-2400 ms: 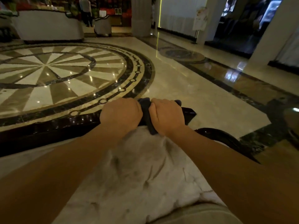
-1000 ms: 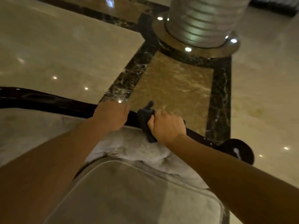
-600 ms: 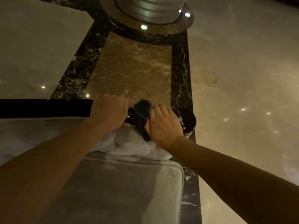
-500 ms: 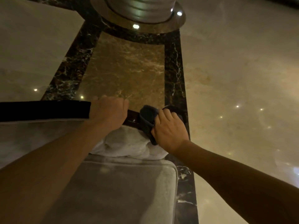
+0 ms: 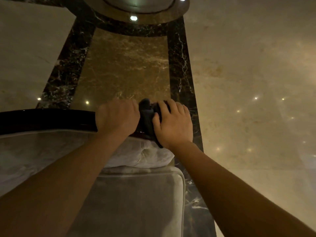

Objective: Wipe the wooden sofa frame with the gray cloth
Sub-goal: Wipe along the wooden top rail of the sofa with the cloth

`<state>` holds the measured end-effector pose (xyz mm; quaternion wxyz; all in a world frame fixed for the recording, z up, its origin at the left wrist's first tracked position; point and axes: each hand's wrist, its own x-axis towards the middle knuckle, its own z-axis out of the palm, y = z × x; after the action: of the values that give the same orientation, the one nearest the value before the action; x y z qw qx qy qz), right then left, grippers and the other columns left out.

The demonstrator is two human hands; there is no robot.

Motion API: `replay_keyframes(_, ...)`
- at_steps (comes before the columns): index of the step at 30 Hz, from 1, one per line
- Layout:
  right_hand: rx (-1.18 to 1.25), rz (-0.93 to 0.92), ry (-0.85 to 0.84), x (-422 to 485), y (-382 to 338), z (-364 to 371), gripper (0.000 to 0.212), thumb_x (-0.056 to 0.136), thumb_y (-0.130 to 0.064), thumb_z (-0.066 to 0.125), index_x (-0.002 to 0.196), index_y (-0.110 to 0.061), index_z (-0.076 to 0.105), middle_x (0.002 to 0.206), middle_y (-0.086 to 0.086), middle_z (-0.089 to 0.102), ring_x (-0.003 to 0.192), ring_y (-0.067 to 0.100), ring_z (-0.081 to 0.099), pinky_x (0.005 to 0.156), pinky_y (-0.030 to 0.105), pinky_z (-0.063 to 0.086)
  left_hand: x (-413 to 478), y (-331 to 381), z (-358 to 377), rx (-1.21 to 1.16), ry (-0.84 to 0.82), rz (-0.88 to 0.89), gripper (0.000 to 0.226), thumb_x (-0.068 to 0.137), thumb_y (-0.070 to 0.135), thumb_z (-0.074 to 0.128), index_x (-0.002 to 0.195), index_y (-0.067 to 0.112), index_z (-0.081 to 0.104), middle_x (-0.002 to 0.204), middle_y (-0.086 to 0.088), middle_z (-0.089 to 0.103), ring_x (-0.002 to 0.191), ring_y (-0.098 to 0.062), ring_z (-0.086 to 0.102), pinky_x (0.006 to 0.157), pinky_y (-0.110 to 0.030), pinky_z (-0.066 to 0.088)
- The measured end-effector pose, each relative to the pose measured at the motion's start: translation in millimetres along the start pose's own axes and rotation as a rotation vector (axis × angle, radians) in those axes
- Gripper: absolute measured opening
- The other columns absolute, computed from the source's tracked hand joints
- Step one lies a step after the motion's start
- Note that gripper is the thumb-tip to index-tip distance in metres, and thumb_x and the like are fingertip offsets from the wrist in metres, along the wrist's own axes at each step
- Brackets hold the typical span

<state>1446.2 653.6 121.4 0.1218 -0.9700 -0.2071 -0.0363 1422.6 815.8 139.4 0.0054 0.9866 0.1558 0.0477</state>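
Observation:
The dark glossy wooden sofa frame [image 5: 47, 119] runs across the left as the top rail of the sofa back. My left hand [image 5: 118, 115] is curled over that rail near its right end. The gray cloth [image 5: 146, 115] is bunched over the rail's end, between my two hands. My right hand [image 5: 172, 124] lies on the cloth with fingers spread, pressing it onto the frame. The end of the rail is hidden under the cloth and my hand.
A pale back cushion [image 5: 147, 156] sits under the rail, with the pale seat cushion [image 5: 136, 202] below. Beyond is polished marble floor [image 5: 248, 74] with dark inlay bands [image 5: 179, 69] and a round column base [image 5: 136, 6] at the top.
The view swung from the lobby down to the sofa's right end. My right hand slid the cloth along the rail to that end and now lies flatter over it; my left hand followed.

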Motion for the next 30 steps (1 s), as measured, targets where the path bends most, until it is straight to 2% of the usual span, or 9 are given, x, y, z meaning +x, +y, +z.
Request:
replay_keyframes(3,-0.002,0.134,-0.071,-38.1,-6.4,9.0,0.060,0.099,-0.045,0.018,0.152,-0.017,0.017,0.159,0.016,0.020,0.145,0.038,0.013,0.118,0.051,0.016,-5.7,2.3,-1.9,-0.040,0.068,-0.044,0.057,0.098,0.031,0.029,0.047,0.017,0.049,0.042,0.001,0.037,0.038,-0.014,0.028,0.046,-0.027,0.020)
replay_keyframes(5,-0.014,0.008,-0.144,-50.3,-5.0,9.2,0.064,0.098,-0.052,0.011,0.154,-0.023,0.004,0.162,0.013,0.006,0.148,0.038,-0.003,0.119,0.055,0.003,-2.1,6.7,-1.3,-0.028,0.048,-0.050,0.053,0.098,0.030,0.031,0.056,0.013,0.059,0.049,-0.003,0.050,0.042,-0.017,0.033,0.048,-0.030,0.022)
replay_keyframes(9,-0.033,-0.220,-0.179,12.3,21.9,0.2,0.060,0.096,-0.056,0.018,0.149,-0.028,0.025,0.155,0.012,0.031,0.141,0.037,0.025,0.113,0.052,0.025,6.6,10.6,-3.1,0.036,-0.025,-0.042,0.041,0.099,0.029,0.035,0.073,0.014,0.062,0.064,-0.008,0.057,0.055,-0.021,0.043,0.054,-0.035,0.032)
replay_keyframes(13,0.513,0.218,-0.235,36.4,46.2,1.1,0.041,0.101,-0.046,0.034,0.117,-0.013,0.052,0.112,0.013,0.060,0.100,0.032,0.059,0.078,0.039,0.047,3.7,6.2,2.7,-0.035,-0.012,-0.034,0.049,0.099,0.026,0.033,0.056,0.012,0.054,0.051,-0.001,0.041,0.045,-0.016,0.037,0.048,-0.030,0.031)
replay_keyframes(16,0.664,0.287,-0.109,-11.1,39.6,6.4,0.046,0.101,-0.040,0.034,0.141,-0.015,0.033,0.139,0.015,0.043,0.116,0.032,0.054,0.090,0.042,0.048,4.9,10.0,1.5,-0.045,0.039,-0.062,0.054,0.099,0.026,0.032,0.046,0.015,0.042,0.045,-0.001,0.038,0.040,-0.016,0.034,0.045,-0.027,0.026)
replay_keyframes(18,0.475,0.227,-0.145,-36.5,25.3,7.6,0.058,0.100,-0.045,0.023,0.152,-0.022,0.009,0.156,0.018,0.015,0.135,0.041,0.033,0.108,0.051,0.036,4.6,11.1,1.7,-0.023,0.074,-0.064,0.055,0.098,0.026,0.033,0.044,0.017,0.036,0.043,0.000,0.034,0.038,-0.015,0.032,0.044,-0.025,0.020)
replay_keyframes(20,0.062,0.068,-0.155,-28.2,16.1,7.7,0.063,0.096,-0.051,0.008,0.153,-0.024,0.009,0.157,0.025,0.010,0.141,0.050,0.013,0.116,0.059,0.016,4.8,9.8,5.6,-0.029,0.068,-0.062,0.054,0.099,0.028,0.033,0.046,0.016,0.038,0.044,0.000,0.035,0.039,-0.016,0.034,0.045,-0.026,0.022)
replay_keyframes(25,-0.113,-0.232,-0.193,46.4,8.7,0.8,0.050,0.096,-0.054,0.023,0.120,-0.029,0.058,0.124,0.015,0.056,0.114,0.038,0.047,0.093,0.048,0.037,8.9,10.8,7.5,0.021,0.083,-0.057,0.047,0.098,0.029,0.032,0.052,0.019,0.036,0.049,0.000,0.032,0.048,-0.023,0.042,0.051,-0.033,0.031)
replay_keyframes(30,-0.058,0.056,-0.043,43.6,11.1,-0.2,0.052,0.099,-0.048,0.024,0.117,-0.014,0.059,0.119,0.017,0.057,0.108,0.038,0.052,0.081,0.045,0.041,-0.4,1.9,1.6,-0.043,0.073,-0.020,0.047,0.097,0.033,0.032,0.071,0.012,0.064,0.053,0.002,0.038,0.052,-0.021,0.041,0.061,-0.034,0.034)
